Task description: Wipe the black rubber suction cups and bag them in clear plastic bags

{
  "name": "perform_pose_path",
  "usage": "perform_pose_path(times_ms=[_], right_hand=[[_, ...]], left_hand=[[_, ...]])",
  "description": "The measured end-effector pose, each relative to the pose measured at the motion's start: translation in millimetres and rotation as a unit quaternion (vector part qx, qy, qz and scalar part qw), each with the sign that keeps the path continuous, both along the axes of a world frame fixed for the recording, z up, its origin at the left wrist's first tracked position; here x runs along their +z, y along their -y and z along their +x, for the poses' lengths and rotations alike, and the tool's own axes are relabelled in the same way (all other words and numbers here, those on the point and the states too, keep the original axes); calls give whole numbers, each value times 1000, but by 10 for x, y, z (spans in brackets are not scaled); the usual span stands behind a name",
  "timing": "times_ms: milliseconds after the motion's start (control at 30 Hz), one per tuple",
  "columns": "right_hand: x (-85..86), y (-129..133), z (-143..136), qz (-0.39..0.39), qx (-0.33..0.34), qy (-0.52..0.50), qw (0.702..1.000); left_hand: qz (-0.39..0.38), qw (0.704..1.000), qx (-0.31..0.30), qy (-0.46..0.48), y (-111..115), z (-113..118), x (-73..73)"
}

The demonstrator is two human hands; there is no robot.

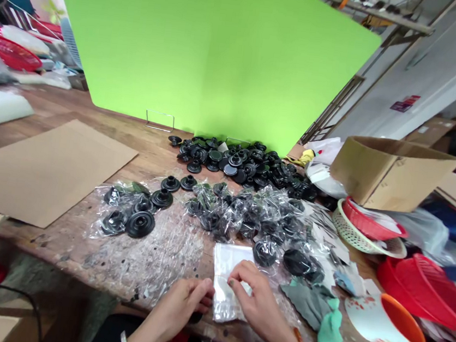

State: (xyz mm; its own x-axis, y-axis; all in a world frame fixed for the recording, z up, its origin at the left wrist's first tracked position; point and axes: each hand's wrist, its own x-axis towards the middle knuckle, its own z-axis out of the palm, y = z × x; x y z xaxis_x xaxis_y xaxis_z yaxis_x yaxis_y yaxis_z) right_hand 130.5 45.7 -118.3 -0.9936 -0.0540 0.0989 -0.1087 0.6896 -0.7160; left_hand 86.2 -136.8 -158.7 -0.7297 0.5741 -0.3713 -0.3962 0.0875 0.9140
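Observation:
My left hand (185, 304) is near the table's front edge, its fingers curled in. A black part (195, 318) shows under those fingers, mostly hidden. My right hand (254, 297) rests over a stack of clear plastic bags (224, 272), thumb and forefinger pinched together at the top of the stack. Beyond it lies a heap of black round parts wrapped in clear bags (243, 211). Several unwrapped black flanged discs (140, 224) sit to the left, beside a few bagged ones (114, 223).
A pile of loose black parts (233, 160) lies before a green panel (208, 53). Cardboard (50, 173) covers the left side. At the right are an open carton (388, 173), red baskets (424, 287), a grey-green cloth (311, 307) and an orange-lined white container (376, 317).

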Motion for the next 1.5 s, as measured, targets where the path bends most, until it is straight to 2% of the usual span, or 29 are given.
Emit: perform_pose_path(times_ms=[67,133,200,267,333,433,500,533,600,633,733,800,867,933,1000,1067,1133,1233,1333,1433,1500], right_hand=[[172,86,52,-15,44,-26,999],[292,198,86,14,113,-61,992],[331,330,74,77,187,-97,975],[302,467,4,132,241,-130,953],[255,588,-137,147,274,-151,938],[244,706,-535,106,321,-145,930],[280,747,-953,93,312,-138,935],[298,762,-1199,110,274,-142,945],[311,788,-1722,199,165,-126,958],[299,799,-1974,253,114,-101,955],[205,829,-2568,302,63,-69,949],[135,849,-2788,317,60,-49,945],[113,877,-2875,327,61,-35,942],[168,914,-2845,331,56,-40,941],[285,952,-2701,330,42,-62,941],[409,973,-2444,316,38,-91,944],[469,962,-2097,277,64,-105,953],[352,880,-1538,212,138,-33,967],[97,756,-1141,162,155,36,974],[-26,654,-978,59,122,37,990],[20,612,-940,-77,71,45,994]], left_hand=[[41,998,11,54,21,-15,65],[95,990,-4,101,70,-35,154],[148,977,-29,151,145,-69,243],[180,965,-29,188,238,-124,303],[187,964,14,189,341,-205,312],[181,961,128,165,498,-344,235],[173,948,217,153,591,-419,162],[163,942,253,148,629,-445,131],[141,935,297,134,683,-468,97],[133,934,306,127,698,-469,93],[127,942,297,90,710,-451,109],[120,948,285,67,709,-444,122],[113,949,289,61,716,-446,128],[120,945,294,74,733,-455,133],[139,939,299,97,754,-467,136],[149,933,308,110,770,-483,128],[147,928,327,99,781,-502,108],[127,930,338,63,794,-527,84],[71,939,337,-2,805,-523,117],[35,945,321,-56,785,-488,194],[39,961,269,-55,736,-456,242]])
